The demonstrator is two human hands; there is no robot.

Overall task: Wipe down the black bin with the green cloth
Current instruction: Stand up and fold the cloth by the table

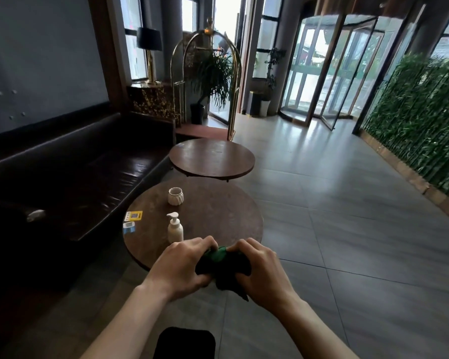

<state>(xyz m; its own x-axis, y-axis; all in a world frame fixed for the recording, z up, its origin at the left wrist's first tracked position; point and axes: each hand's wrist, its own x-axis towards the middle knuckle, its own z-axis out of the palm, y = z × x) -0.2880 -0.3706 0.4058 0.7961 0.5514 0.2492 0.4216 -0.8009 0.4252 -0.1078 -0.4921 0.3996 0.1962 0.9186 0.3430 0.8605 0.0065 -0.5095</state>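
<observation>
A dark green cloth (222, 268) is bunched between both hands, above the near edge of a round brown table (218, 218). My left hand (182, 265) grips its left side and my right hand (259, 268) grips its right side, with a tail of cloth hanging below. At the bottom edge of the view, between my forearms, stands the black bin (184, 343), with only its rounded top showing.
On the table stand a white pump bottle (175, 229), a white ribbed cup (175, 196) and two small cards (131, 221). A dark leather bench (75, 172) runs along the left. A second round table (211, 158) and a luggage cart (205, 81) stand beyond. Grey tiled floor (347, 216) spreads to the right.
</observation>
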